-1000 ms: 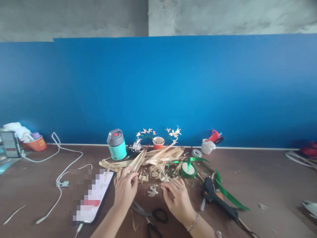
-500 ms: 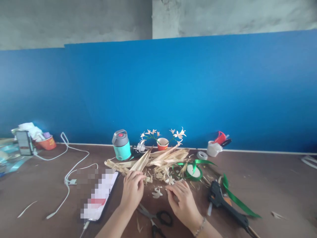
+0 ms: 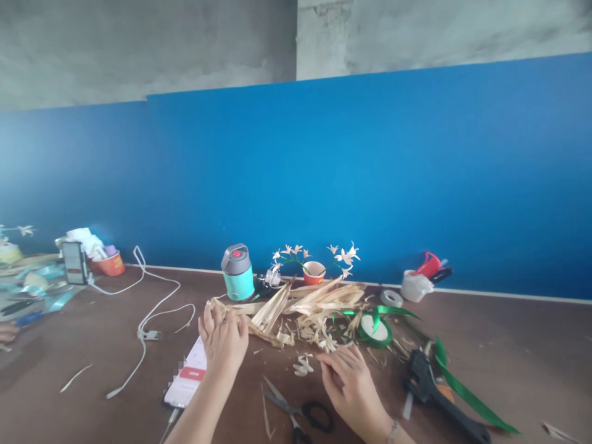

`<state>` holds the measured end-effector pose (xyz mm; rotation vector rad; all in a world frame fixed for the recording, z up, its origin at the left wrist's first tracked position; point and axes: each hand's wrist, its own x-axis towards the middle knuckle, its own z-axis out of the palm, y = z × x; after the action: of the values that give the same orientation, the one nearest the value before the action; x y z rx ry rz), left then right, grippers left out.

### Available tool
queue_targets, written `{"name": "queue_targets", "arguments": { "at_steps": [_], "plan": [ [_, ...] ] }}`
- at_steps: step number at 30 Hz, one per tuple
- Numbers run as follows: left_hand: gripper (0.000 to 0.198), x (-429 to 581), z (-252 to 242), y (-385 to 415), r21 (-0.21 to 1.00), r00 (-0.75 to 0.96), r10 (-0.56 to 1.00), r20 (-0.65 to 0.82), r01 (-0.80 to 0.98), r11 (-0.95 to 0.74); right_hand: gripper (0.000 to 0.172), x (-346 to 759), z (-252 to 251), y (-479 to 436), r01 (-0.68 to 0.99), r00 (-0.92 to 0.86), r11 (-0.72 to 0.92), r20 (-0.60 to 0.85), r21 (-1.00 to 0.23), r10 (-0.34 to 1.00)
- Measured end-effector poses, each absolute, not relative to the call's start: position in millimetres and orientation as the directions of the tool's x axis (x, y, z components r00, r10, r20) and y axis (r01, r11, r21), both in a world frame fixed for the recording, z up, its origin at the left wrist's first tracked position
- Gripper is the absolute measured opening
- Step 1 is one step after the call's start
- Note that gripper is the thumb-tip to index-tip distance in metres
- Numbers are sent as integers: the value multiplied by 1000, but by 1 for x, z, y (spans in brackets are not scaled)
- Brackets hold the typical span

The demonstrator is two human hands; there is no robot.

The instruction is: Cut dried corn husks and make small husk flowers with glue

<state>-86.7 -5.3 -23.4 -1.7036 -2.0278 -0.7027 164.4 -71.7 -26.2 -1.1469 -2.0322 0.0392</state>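
My left hand [image 3: 225, 340] is spread open over the top end of a phone [image 3: 187, 376], beside the dried corn husks [image 3: 272, 311]. It shows nothing in its fingers. My right hand [image 3: 354, 382] is closed, thumb and fingertips pinched together; what they hold, if anything, is too small to make out. Just left of those fingertips lie some pale cut petals [image 3: 303, 365] on the brown table. Scissors [image 3: 287, 407] lie partly opened between my forearms. Husk scraps and a pale husk flower [image 3: 327, 343] lie beyond my right hand.
A green ribbon roll [image 3: 375, 328] and a black glue gun [image 3: 432, 391] lie to the right. Behind stand a turquoise flask [image 3: 238, 277] and a red paper cup [image 3: 314, 273] with flower stems. White cables [image 3: 148, 320] cross the left side. Another person's hand [image 3: 8, 333] shows at the left edge.
My left hand has moved left from the husks to over the phone, its fingers spreading. My right hand stays near the petals. The view has turned left, bringing another person's hand into sight.
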Motion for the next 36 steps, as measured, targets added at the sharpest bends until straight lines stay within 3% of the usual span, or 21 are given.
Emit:
{"name": "queue_targets", "arguments": {
  "at_steps": [7,12,15,19,23,32,36],
  "plan": [
    [26,-84,-32,-6,90,-100,790,604,994,57,19,162,-23,-73,711,-264,582,618,-395,741],
    [25,-75,-35,-4,94,183,714,675,939,-330,19,157,-19,-76,733,-246,549,597,-401,764],
    [23,-68,-33,-6,105,295,696,655,876,-471,18,156,-17,-76,773,-208,509,608,-378,767],
    [21,-63,-31,-10,121,314,695,646,858,-500,14,169,-18,-68,916,28,237,640,-325,768],
    [20,-62,-29,-10,143,285,706,648,865,-480,32,187,-25,-56,980,135,-3,652,-199,746],
    [20,-58,-31,-12,211,282,715,640,830,-516,29,193,-34,-46,973,134,25,647,-230,750],
    [19,-56,-26,-15,340,223,712,666,759,-556,33,192,-27,-49,980,131,7,670,-200,731]
  ]
}}
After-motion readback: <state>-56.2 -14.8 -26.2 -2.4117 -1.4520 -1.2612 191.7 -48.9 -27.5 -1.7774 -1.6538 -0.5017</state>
